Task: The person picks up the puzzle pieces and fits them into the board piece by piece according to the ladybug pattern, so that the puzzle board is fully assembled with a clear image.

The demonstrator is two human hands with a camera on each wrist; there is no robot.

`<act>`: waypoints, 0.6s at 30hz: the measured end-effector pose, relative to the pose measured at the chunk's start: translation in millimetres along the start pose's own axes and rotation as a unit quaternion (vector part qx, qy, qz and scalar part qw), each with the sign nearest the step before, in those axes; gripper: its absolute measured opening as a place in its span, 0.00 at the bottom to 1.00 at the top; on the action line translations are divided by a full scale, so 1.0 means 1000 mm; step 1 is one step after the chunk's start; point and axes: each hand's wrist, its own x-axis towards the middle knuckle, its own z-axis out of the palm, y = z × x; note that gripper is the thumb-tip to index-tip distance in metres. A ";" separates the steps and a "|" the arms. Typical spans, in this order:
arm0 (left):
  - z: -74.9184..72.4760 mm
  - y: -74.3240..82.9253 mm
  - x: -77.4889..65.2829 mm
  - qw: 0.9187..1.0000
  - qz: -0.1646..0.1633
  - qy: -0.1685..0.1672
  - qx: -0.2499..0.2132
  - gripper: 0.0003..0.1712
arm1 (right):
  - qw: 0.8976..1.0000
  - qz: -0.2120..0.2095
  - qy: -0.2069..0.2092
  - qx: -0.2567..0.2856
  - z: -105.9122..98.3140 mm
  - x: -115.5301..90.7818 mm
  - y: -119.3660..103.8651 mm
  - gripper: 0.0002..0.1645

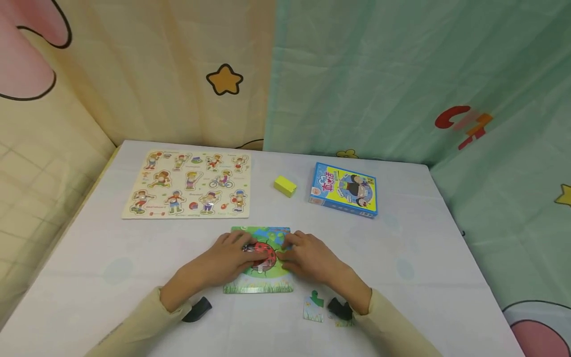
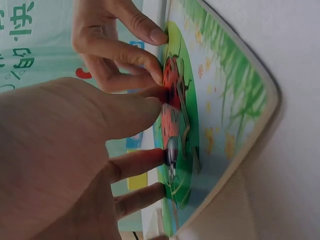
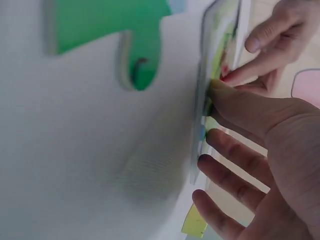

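Observation:
A square jigsaw puzzle (image 1: 258,285) with a red ladybug on green lies at the middle of the white table. My left hand (image 1: 229,260) holds a ladybug puzzle piece (image 2: 170,122) between thumb and fingers; in the left wrist view its edge stands a little above the puzzle's surface. My right hand (image 1: 312,255) rests on the puzzle's right side, thumb and index finger touching the ladybug's edge, other fingers spread along the border. Near the right wrist lie loose puzzle pieces (image 1: 313,311), one of them a green knobbed piece (image 3: 110,25).
A wooden peg board (image 1: 187,186) with sports figures lies at the back left. Behind the puzzle is a small yellow block (image 1: 285,186), and farther right a blue and yellow box (image 1: 343,190). Curtains (image 1: 348,74) hang along the table's far edge.

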 end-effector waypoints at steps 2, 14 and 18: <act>-0.001 0.002 0.000 1.000 -0.010 -0.008 -0.024 0.22 | 1.000 0.011 -0.008 0.015 -0.001 0.001 0.001 0.16; 0.005 0.002 0.005 0.997 -0.028 -0.014 -0.077 0.28 | 0.999 0.008 0.011 0.042 -0.001 0.000 0.010 0.17; 0.008 0.004 0.015 0.995 -0.044 -0.032 -0.078 0.32 | 0.999 0.030 0.004 0.040 -0.003 -0.004 0.015 0.17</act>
